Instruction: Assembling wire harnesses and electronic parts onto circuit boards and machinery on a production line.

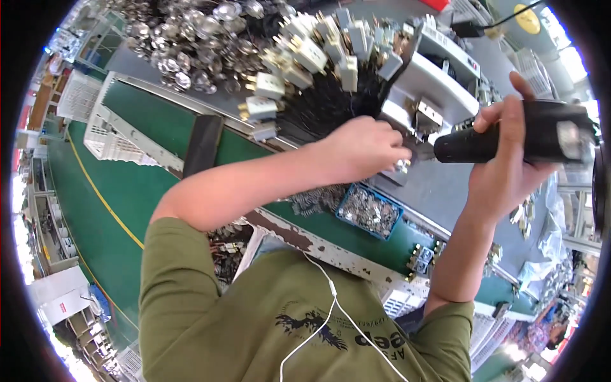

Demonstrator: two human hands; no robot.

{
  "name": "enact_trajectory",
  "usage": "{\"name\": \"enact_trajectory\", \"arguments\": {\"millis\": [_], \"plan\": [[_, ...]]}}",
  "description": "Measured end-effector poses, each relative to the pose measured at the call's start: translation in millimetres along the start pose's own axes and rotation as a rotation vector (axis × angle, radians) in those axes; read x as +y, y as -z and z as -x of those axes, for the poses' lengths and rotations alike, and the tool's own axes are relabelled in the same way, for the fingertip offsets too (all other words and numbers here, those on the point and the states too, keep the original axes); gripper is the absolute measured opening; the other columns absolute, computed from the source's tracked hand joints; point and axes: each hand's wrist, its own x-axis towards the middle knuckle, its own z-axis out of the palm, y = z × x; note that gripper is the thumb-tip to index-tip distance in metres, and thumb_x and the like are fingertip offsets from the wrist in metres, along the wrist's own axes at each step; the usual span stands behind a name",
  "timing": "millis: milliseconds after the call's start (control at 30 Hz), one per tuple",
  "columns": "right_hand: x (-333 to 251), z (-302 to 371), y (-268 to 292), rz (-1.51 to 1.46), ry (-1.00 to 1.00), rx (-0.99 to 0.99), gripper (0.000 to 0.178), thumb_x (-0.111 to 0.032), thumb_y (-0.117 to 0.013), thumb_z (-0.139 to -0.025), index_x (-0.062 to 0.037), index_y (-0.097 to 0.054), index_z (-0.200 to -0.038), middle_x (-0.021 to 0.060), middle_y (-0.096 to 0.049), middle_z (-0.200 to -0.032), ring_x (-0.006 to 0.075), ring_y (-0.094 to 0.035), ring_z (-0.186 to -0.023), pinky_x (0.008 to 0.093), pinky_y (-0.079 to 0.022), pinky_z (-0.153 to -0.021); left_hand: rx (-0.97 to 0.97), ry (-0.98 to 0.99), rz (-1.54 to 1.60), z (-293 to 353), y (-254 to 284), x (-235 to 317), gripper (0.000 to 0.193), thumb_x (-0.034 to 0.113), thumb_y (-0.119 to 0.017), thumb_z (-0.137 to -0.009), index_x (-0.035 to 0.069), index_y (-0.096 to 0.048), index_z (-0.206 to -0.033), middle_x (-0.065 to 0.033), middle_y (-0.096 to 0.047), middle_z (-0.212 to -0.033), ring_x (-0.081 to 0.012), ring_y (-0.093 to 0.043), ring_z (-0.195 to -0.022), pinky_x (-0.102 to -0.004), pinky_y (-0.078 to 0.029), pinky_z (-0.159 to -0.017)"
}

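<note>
My right hand (509, 143) is wrapped around a black electric screwdriver (464, 148), whose narrow end points left toward my other hand. My left hand (366, 151) is closed, its fingertips pinching a small shiny metal part (402, 165) close to the screwdriver's tip. Just beyond the fingertips stands a grey-white bench fixture (439, 83) with a small metal block (428, 116) on it. Black cables (318, 105) fan out behind my left hand, with white and grey plug-like connectors (309, 56) at their far ends.
A heap of shiny round metal parts (197, 44) lies at the back left of the bench. Nearer me, a blue tray (396, 227) holds many small metal pieces. A white plastic crate (108, 143) stands on the left. Clear plastic bags (541, 258) lie at the right.
</note>
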Motion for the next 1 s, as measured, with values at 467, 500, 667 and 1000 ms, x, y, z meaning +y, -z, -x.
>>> {"name": "enact_trajectory", "arguments": {"millis": [467,500,667,1000], "plan": [[30,5,45,0.313,0.11,0.072,0.06,-0.012,-0.062,-0.095,-0.0042,-0.027,-0.144,0.0221,-0.052,-0.135,0.027,-0.055,-0.119,0.0394,-0.043,-0.103,0.311,-0.079,-0.042,20,35,6,0.022,0.015,-0.063,-0.08,0.016,-0.064,-0.102,-0.0023,-0.062,-0.083,-0.0223,-0.061,-0.076,-0.0368,-0.046,-0.069],[26,14,50,0.189,0.249,0.087,0.064,-0.011,-0.059,-0.097,-0.0063,-0.021,-0.148,0.0244,-0.047,-0.14,0.0309,-0.053,-0.122,0.0428,-0.043,-0.103,0.294,0.026,-0.011,27,57,-6,0.025,0.014,-0.063,-0.081,0.012,-0.064,-0.106,-0.0054,-0.063,-0.088,-0.0261,-0.063,-0.079,-0.0391,-0.05,-0.072],[20,50,78,0.289,0.194,0.006,0.061,-0.011,-0.048,-0.102,-0.0197,-0.017,-0.153,0.0271,-0.041,-0.144,0.0373,-0.048,-0.13,0.0494,-0.041,-0.106,0.493,0.371,0.016,90,106,-13,0.074,0.003,-0.071,-0.083,0.014,-0.037,-0.148,-0.0102,-0.063,-0.114,-0.0231,-0.061,-0.099,-0.0362,-0.048,-0.09],[20,70,68,0.23,0.075,0.047,0.059,-0.009,-0.048,-0.101,-0.0163,-0.02,-0.152,0.0271,-0.042,-0.144,0.0365,-0.05,-0.128,0.0495,-0.039,-0.107,0.344,0.329,-0.46,112,118,-25,0.029,0.021,-0.075,-0.08,0.02,-0.07,-0.108,-0.0059,-0.062,-0.106,-0.0255,-0.061,-0.093,-0.0385,-0.047,-0.084]]}}
